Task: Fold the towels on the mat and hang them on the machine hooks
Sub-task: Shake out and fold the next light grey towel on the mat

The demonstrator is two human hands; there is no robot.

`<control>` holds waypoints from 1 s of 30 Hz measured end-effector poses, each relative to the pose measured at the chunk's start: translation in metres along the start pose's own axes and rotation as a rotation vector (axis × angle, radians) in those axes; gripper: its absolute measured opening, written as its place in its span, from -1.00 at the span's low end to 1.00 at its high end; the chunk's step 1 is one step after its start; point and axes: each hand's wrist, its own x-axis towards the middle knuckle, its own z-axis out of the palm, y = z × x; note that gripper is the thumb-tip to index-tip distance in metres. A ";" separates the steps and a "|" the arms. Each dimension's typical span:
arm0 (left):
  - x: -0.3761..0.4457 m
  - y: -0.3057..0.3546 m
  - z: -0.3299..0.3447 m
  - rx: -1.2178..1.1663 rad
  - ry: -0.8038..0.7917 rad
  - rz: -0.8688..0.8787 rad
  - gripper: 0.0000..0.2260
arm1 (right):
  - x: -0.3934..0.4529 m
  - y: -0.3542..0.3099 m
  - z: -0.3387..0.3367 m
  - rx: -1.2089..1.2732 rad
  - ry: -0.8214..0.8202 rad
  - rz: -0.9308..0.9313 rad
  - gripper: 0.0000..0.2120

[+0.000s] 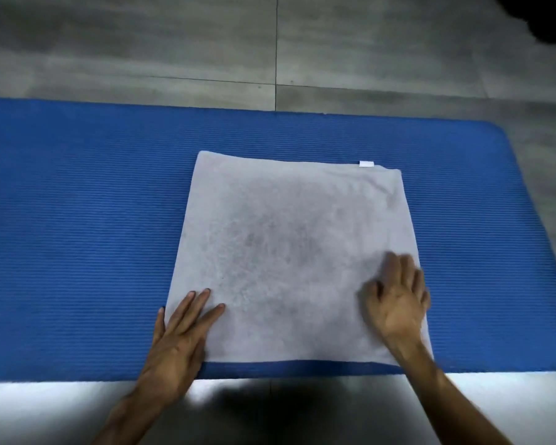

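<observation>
While hands press, towel squarish, tag far-side

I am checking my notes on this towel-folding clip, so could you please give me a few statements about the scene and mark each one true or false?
1. The towel lies flat on the blue mat. True.
2. The left hand grips a bunched corner of the towel. False: its fingers lie straight on the towel's near left corner.
3. The right hand rests on the towel near its right edge. True.
4. The white tag sits at the towel's near edge. False: it is at the far edge, towards the right corner.
5. The mat lies on a tiled floor. True.
</observation>
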 end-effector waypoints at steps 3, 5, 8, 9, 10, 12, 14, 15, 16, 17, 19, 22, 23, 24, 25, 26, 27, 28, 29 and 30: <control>0.002 0.003 -0.006 -0.147 0.137 0.017 -0.41 | -0.050 0.037 0.002 0.092 0.016 0.217 -0.28; 0.000 0.009 -0.011 -0.283 0.268 -0.108 -0.43 | -0.057 0.048 -0.004 0.264 0.051 0.262 -0.32; -0.002 0.009 -0.012 -0.520 0.371 -0.439 -0.38 | -0.052 0.053 -0.018 0.678 -0.067 0.461 -0.59; -0.002 0.008 -0.013 -0.610 0.377 -0.524 -0.43 | -0.051 0.054 -0.023 0.815 -0.116 0.527 -0.67; -0.001 0.009 -0.016 -0.705 0.366 -0.607 -0.54 | -0.050 0.057 -0.027 0.927 -0.154 0.571 -0.71; -0.001 0.008 -0.024 -0.859 0.314 -0.727 -0.80 | -0.051 0.060 -0.036 1.086 -0.235 0.609 -0.73; -0.006 0.006 -0.032 -0.982 0.224 -0.779 -0.91 | -0.051 0.064 -0.046 1.254 -0.323 0.612 -0.77; -0.009 0.003 -0.037 -1.035 0.155 -0.784 -0.92 | -0.052 0.065 -0.051 1.322 -0.364 0.628 -0.79; -0.012 0.000 -0.044 -1.066 0.071 -0.779 -0.92 | -0.052 0.069 -0.054 1.358 -0.398 0.645 -0.81; -0.014 -0.003 -0.052 -1.075 -0.021 -0.776 -0.91 | -0.054 0.074 -0.056 1.359 -0.424 0.662 -0.83; -0.020 -0.010 -0.067 -1.064 -0.202 -0.768 -0.86 | -0.061 0.084 -0.058 1.271 -0.456 0.673 -0.89; -0.032 -0.017 -0.088 -1.033 -0.443 -0.775 -0.80 | -0.077 0.103 -0.067 1.136 -0.574 0.649 -0.82; -0.035 -0.017 -0.094 -1.044 -0.498 -0.787 -0.78 | -0.082 0.104 -0.073 1.103 -0.631 0.638 -0.80; -0.039 -0.018 -0.100 -1.073 -0.527 -0.806 -0.74 | -0.084 0.104 -0.079 1.078 -0.688 0.632 -0.78; -0.040 -0.017 -0.106 -1.111 -0.535 -0.824 -0.70 | -0.083 0.101 -0.084 1.066 -0.723 0.636 -0.77; -0.039 -0.017 -0.110 -1.152 -0.521 -0.831 -0.63 | -0.079 0.097 -0.090 1.072 -0.740 0.640 -0.77; -0.034 -0.017 -0.111 -1.184 -0.487 -0.833 -0.59 | -0.072 0.093 -0.095 1.102 -0.730 0.662 -0.76; -0.025 -0.015 -0.114 -1.210 -0.434 -0.835 -0.59 | -0.060 0.087 -0.098 1.139 -0.703 0.698 -0.75; -0.015 -0.010 -0.117 -1.236 -0.367 -0.839 -0.63 | -0.047 0.079 -0.100 1.180 -0.661 0.738 -0.75; -0.001 -0.005 -0.120 -1.271 -0.290 -0.854 -0.71 | -0.032 0.070 -0.103 1.225 -0.617 0.767 -0.79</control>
